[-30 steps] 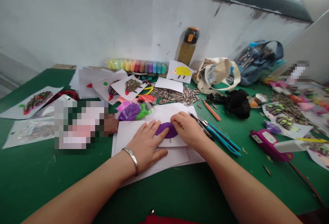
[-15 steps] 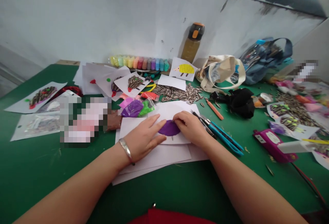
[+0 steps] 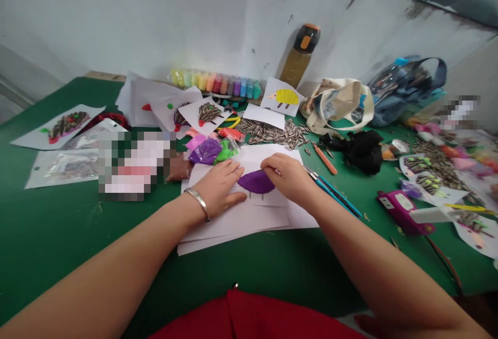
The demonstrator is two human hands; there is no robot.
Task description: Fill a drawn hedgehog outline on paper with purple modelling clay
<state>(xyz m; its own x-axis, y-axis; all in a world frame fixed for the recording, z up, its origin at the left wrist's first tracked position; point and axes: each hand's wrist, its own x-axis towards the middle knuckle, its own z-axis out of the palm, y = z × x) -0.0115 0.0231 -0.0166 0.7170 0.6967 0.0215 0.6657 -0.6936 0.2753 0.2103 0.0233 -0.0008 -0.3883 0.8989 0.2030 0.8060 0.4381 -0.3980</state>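
Left hand point(image 3: 218, 188): flat on the paper point(image 3: 233, 220), fingers spread, grasping nothing; index tip touches the clay's left edge.
Right hand point(image 3: 288, 175): fingers curled down, pressing the clay's right end.
Clay point(image 3: 256, 181): purple mound on the paper, between both hands.
Scissors point(image 3: 330, 189): just right of the right fingers.
Seeds point(image 3: 272, 134): heap beyond the fingers, on the table point(image 3: 58, 225).

Bare forearms, a silver bangle point(image 3: 198, 201) on the left wrist, red clothing point(image 3: 252, 318).

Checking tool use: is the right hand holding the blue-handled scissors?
No. The right hand presses the purple clay; the scissors lie beside it.
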